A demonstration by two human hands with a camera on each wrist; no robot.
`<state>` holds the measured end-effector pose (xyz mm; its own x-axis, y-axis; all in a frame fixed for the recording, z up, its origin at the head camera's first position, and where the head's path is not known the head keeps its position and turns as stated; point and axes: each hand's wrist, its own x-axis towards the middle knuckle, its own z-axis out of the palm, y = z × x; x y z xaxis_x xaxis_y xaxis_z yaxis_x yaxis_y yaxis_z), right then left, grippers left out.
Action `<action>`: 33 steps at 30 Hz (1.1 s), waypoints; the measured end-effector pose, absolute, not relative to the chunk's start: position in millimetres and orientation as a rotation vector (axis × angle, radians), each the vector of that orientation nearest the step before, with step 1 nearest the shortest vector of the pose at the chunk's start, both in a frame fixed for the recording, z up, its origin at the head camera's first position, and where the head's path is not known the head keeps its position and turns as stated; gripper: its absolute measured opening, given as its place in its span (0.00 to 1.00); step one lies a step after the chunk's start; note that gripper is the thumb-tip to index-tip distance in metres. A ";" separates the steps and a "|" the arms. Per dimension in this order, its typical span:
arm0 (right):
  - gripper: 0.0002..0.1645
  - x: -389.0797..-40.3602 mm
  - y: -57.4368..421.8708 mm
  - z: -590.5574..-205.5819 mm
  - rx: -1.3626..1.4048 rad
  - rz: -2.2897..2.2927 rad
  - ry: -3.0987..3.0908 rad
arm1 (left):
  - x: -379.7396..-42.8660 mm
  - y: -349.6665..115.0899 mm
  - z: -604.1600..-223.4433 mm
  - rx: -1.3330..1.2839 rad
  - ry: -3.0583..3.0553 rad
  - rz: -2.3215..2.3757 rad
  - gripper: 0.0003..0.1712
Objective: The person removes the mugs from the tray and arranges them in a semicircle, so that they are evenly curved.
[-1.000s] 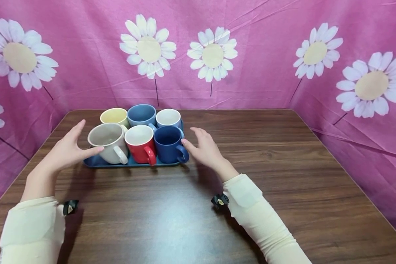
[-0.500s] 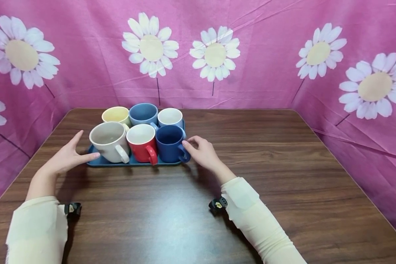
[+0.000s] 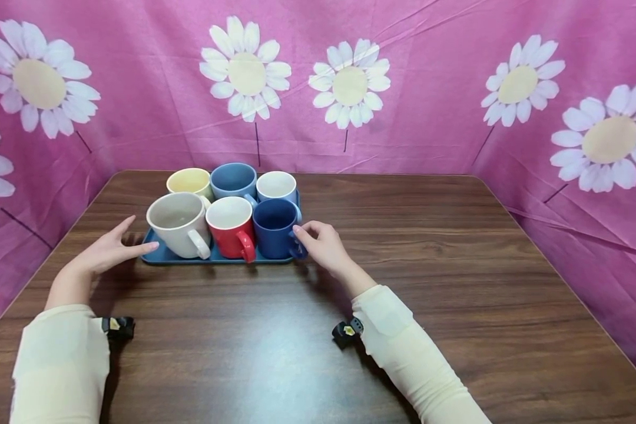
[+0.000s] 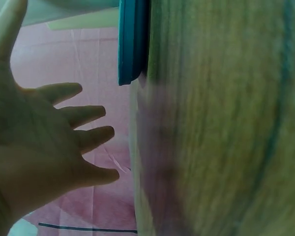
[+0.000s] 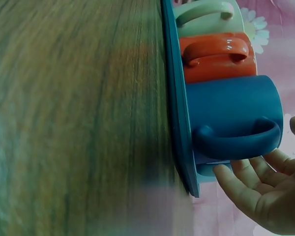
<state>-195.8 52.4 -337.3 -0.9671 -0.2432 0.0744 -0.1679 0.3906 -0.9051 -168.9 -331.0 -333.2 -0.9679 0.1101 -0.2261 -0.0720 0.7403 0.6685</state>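
A blue tray (image 3: 164, 257) bears several mugs. In its front row stand a large light-grey mug (image 3: 177, 227), a red mug (image 3: 228, 232) and a dark blue mug (image 3: 273, 232). My left hand (image 3: 106, 250) is spread beside the tray's left end, thumb toward the grey mug; in the left wrist view its fingers (image 4: 83, 115) are apart from the tray (image 4: 130, 42). At the tray's right end, my right hand (image 3: 325, 250) is close by the dark blue mug's handle (image 3: 297, 244). The right wrist view has its fingers (image 5: 241, 189) loosely bent beside that mug, thumb apart from it.
Behind the front row are a yellow mug (image 3: 189, 179), a medium blue mug (image 3: 233, 179) and a mug with a white inside (image 3: 277, 185). The tray sits at the back left of a wooden table (image 3: 403, 247). A pink flowered cloth (image 3: 429, 88) hangs behind.
My left hand has lowered toward the tray's left end. The right hand's fingers have bent more and come in closer to the dark blue mug. The mugs keep their places on the tray.
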 end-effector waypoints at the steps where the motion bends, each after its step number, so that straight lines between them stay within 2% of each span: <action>1: 0.16 -195.8 51.9 -337.3 -0.363 -1.679 2.532 | -169.1 -332.3 -334.5 0.031 2.683 1.047 0.54; 13: 0.16 -195.9 45.0 -335.2 -0.104 -1.884 2.136 | -166.5 -341.6 -347.2 0.025 2.559 1.147 0.52; 33: 0.19 -197.4 45.3 -337.9 -0.164 -1.797 2.144 | -165.4 -335.2 -367.3 0.023 2.755 0.858 0.54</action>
<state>-197.4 45.3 -337.9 -0.9365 -0.3000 -0.1815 0.1264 0.1942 -0.9728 -165.4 -335.2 -367.3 -0.9672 0.0904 -0.2375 -0.0604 0.8261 0.5603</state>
